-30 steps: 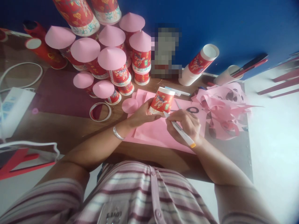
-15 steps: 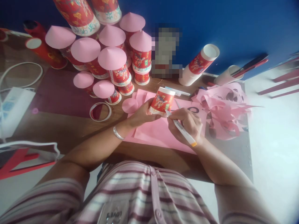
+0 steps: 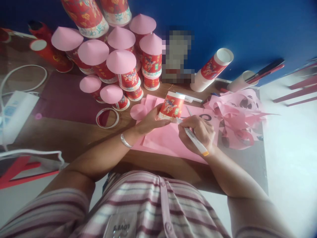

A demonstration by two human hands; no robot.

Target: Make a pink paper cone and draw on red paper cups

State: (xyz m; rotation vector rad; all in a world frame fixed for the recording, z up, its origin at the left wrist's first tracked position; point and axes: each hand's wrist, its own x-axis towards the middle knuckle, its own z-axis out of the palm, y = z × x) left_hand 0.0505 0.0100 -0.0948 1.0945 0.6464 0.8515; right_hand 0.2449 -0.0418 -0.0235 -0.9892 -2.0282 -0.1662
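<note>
My left hand (image 3: 155, 119) grips a red patterned paper cup (image 3: 172, 104) with white bands at its top and bottom, holding it over the pink paper sheets (image 3: 160, 138). Between the fingers of my right hand (image 3: 200, 132) is a white marker (image 3: 197, 141) with an orange end. Its tip meets or nearly meets the cup's lower white band, where faint yellowish marks show. Behind the cup lies another white marker (image 3: 192, 98). A pair of scissors (image 3: 205, 117) rests on the paper beside my right hand, partly hidden by it. A small pink paper cone (image 3: 138, 112) sits left of the cup.
Several red cups topped with pink cones (image 3: 121, 61) crowd the back left. Pink paper scraps (image 3: 237, 115) heap at right, near a leaning stack of cups (image 3: 210, 70) and a pen holder (image 3: 244, 81). A tape roll (image 3: 107, 118) and a white power strip (image 3: 18, 115) lie left.
The cup has shifted very slightly left and tilted in my left hand. The marker tip stays by its lower band. The whole background is shifted a little by head motion.
</note>
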